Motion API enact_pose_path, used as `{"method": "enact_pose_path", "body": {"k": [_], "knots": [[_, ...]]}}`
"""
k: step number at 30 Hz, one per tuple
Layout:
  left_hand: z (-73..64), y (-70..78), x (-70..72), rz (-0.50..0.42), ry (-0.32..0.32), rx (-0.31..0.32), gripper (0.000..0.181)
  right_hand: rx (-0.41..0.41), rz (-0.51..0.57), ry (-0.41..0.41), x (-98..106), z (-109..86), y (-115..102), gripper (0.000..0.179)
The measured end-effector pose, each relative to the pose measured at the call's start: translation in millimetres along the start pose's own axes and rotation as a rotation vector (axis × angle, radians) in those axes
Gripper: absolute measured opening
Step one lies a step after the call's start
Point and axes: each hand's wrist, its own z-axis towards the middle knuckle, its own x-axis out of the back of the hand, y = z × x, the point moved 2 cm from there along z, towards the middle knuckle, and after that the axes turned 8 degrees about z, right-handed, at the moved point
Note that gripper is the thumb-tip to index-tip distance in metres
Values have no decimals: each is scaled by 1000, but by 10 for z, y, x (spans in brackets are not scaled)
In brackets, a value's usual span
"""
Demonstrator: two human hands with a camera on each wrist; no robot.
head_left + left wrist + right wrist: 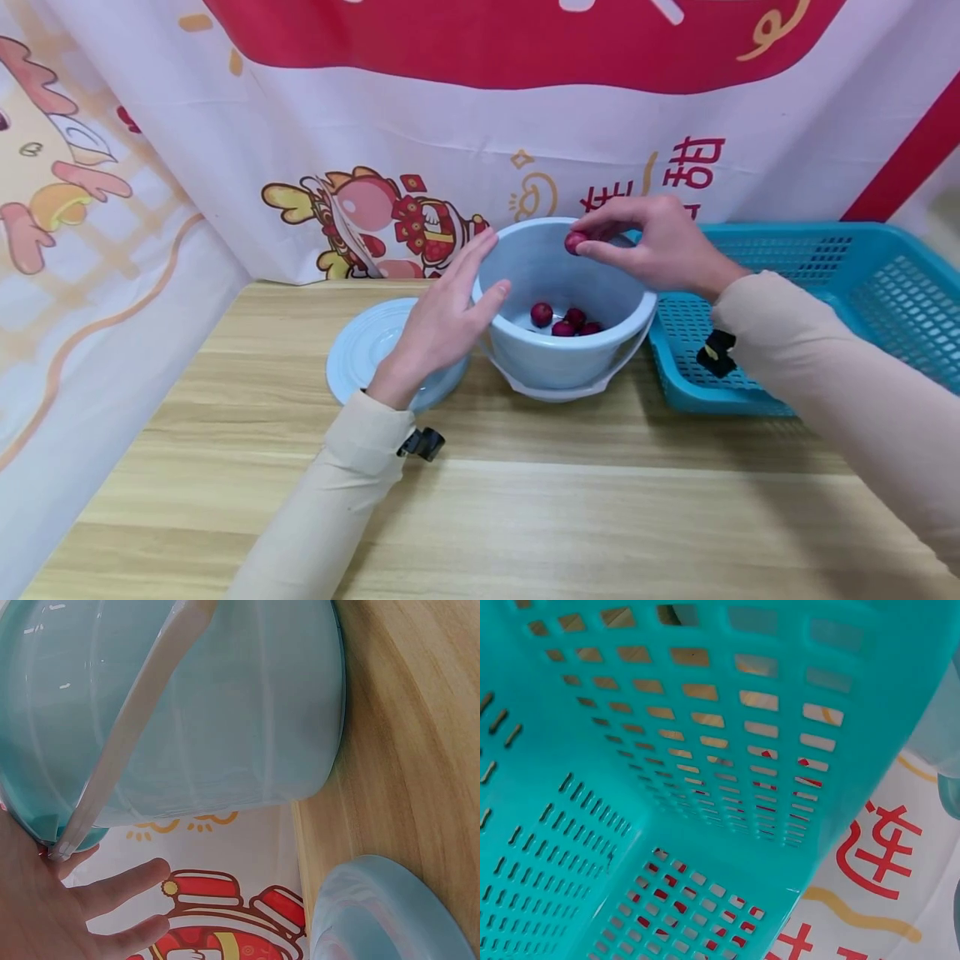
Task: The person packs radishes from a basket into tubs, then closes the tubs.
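A light blue bucket stands upright on the table, its pale handle hanging down along the outside. Several dark red round fruits lie on its floor. Over the far right part of the bucket's opening, my right hand pinches one more dark red fruit between thumb and fingertips. My left hand rests against the bucket's left rim with its fingers extended; the left wrist view shows them spread beside the handle's joint. The right wrist view does not take in the right hand.
A turquoise perforated basket stands right of the bucket, below the right forearm. To the left, the round light blue lid lies flat on the wooden table, partly behind the left hand. A printed cloth hangs behind.
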Motion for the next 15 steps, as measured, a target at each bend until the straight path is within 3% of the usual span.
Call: {"method": "enact_pose_path", "body": {"k": [9,15], "knots": [[0,-15,2,-3,-5,-1,73,24,-70,-37,-79,17,51,40],[-1,-14,4,-6,-4,-5,73,-12,-55,-42,-86,2,55,41]]}}
